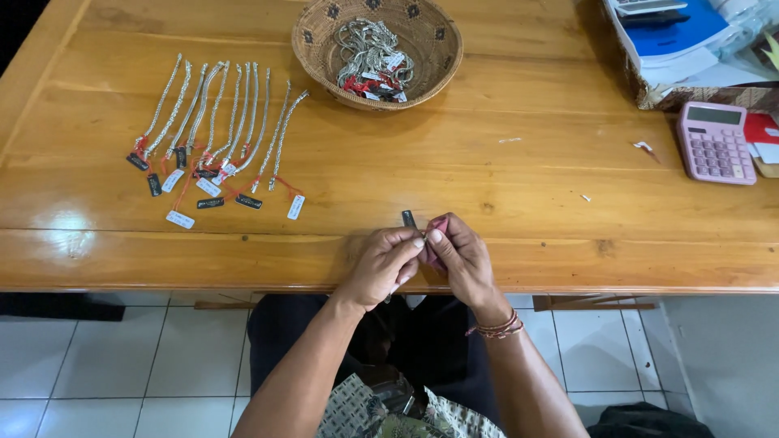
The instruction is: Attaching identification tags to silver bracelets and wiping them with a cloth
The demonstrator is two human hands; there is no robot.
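A wooden table (487, 162) fills the upper view. At its far edge stands a woven basket (438, 49) holding a tangled heap of silver chains with red threads and small tags. To the left, a row of silver bracelets (219, 118) lies side by side, slanted, each with a red thread and a black or white tag at its near end; one white tag (180, 219) lies a little apart, nearest the table edge. On the right sit a pink calculator (714, 142) and, behind it, a box of papers (690, 49) with a blue sheet on top. A few tiny white scraps (643, 147) dot the bare wood between — nothing lies between the hands and the basket. Both hands meet at the near edge of the table, well apart from the bracelets. The left hand (381, 264) and right hand (462, 259) face each other, wrists below the table edge, thumbs and forefingers pinched together at one spot. Between them the fingers are clamped on a small piece (436, 227) — reddish-pink cloth or thread with a black tag (408, 218) sticking up; whether a chain hangs with it cannot be told. The right wrist wears red and brown string bands (497, 328). The forearms run down toward the lap, above a white tiled floor (162, 357).
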